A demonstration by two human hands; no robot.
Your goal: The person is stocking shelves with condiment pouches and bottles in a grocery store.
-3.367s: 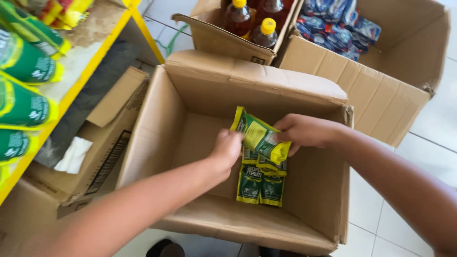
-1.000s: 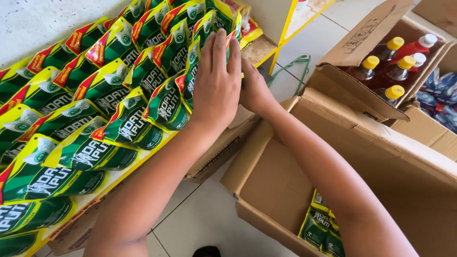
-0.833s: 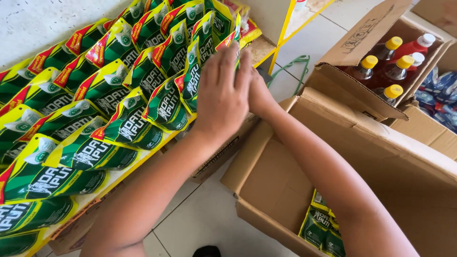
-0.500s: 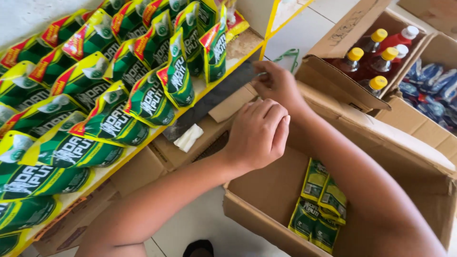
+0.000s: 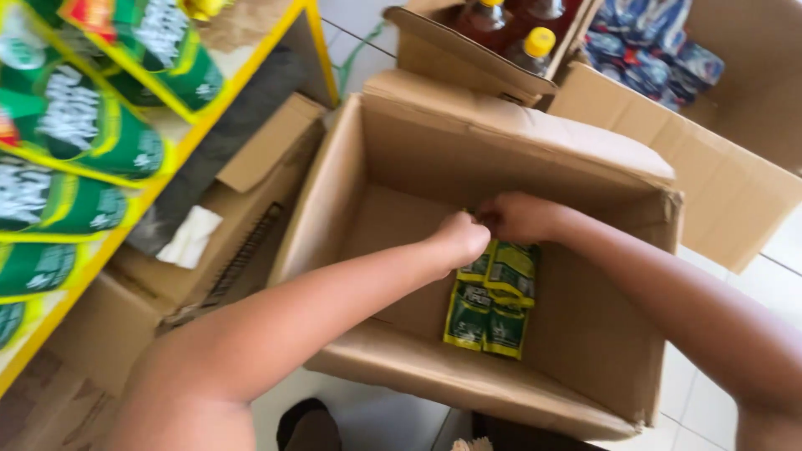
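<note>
Here, both hands down inside the open cardboard box (image 5: 401, 159).
Left hand (image 5: 461, 239) and right hand (image 5: 520, 217) curled, fingers closed on the top of the green packets (image 5: 491, 296).

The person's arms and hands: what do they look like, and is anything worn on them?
Both arms are bare along all that shows, with no sleeve in view. The left hand and right hand wear no gloves, and no watch, bracelet or ring is visible. The fingers are curled and partly hidden, so small details there cannot be told. The picture is slightly blurred.
</note>
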